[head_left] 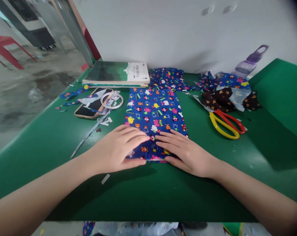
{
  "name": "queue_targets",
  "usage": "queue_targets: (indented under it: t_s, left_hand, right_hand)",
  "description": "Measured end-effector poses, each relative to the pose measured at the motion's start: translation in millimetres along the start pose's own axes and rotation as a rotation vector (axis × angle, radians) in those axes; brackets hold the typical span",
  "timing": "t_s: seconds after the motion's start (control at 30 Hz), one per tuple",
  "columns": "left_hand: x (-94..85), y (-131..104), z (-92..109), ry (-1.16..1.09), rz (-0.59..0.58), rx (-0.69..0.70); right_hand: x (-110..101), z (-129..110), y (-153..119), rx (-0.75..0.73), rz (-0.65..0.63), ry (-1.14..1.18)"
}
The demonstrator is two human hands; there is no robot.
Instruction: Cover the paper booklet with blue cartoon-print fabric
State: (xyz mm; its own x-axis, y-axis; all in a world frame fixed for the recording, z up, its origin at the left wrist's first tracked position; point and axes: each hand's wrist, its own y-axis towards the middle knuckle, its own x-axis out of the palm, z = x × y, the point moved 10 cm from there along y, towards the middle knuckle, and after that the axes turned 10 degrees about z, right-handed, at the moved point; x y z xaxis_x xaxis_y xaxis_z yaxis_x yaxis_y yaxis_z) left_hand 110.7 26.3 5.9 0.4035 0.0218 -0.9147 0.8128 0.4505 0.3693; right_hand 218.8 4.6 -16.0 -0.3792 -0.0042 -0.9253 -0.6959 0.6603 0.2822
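Observation:
A blue cloth (155,111) printed with colourful cartoon animals lies flat on the green table, its near edge folded with a thin pale strip showing. My left hand (128,144) rests flat on the cloth's near left part, fingers stretched out. On the near right part lies my right hand (182,149), its fingers spread and its thumb by the front edge. The fingertips of the two hands almost meet over the middle of the cloth. Neither hand is closed around anything.
Books (116,73) are stacked at the back left, near a phone (91,109) and a tape roll (112,100). Scissors (224,124) with yellow and red handles lie right, before crumpled cloth scraps (234,91) and a purple bottle (246,67). The table's front edge (148,220) is close.

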Motion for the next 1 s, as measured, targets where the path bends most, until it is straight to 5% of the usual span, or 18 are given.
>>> queue_targets:
  t_s: [0.4,0.7,1.0]
  left_hand:
    - [7.8,-0.7,14.8,0.101,0.001,0.133]
    - [-4.5,3.0,46.3,0.306,0.173,0.254]
    - [-20.5,0.4,29.8,0.149,0.277,0.143]
  right_hand:
    - [3.9,2.1,-0.3,0.009,-0.038,-0.016]
    - [-0.9,0.4,1.3,0.008,0.013,0.029]
    - [-5.8,0.7,0.9,0.019,0.044,0.072]
